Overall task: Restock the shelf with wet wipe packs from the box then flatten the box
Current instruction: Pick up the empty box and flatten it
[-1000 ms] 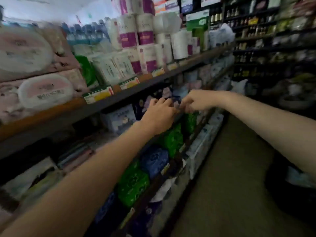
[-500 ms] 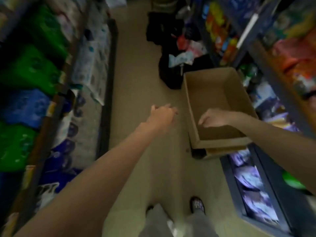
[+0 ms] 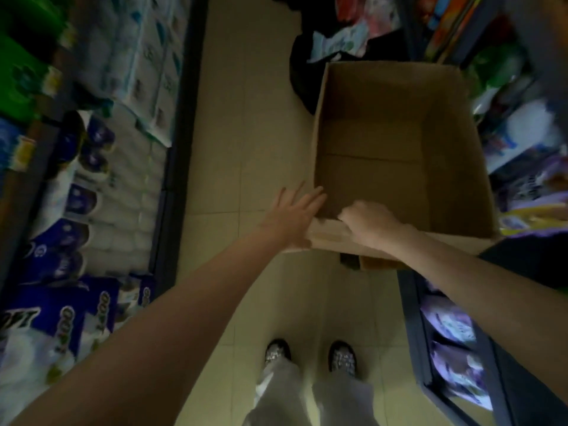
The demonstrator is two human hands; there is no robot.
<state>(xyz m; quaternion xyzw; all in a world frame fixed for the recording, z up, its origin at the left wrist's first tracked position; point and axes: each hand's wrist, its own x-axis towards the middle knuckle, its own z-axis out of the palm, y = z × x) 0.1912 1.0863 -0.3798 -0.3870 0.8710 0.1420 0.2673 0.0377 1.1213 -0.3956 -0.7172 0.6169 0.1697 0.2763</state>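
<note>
Head view: rectangular brown cardboard box [image 3: 399, 167], hollow, matte.

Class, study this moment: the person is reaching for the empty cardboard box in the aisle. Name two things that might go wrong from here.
1. The right hand curls over the near rim of the cardboard box, while the left hand lies open at its corner; lifted this way, the box may tip or twist.
2. A black bag sits just behind the box in a narrow aisle; flattening here may knock it or the shelf goods alongside.

Head view, steeply down, close.
</note>
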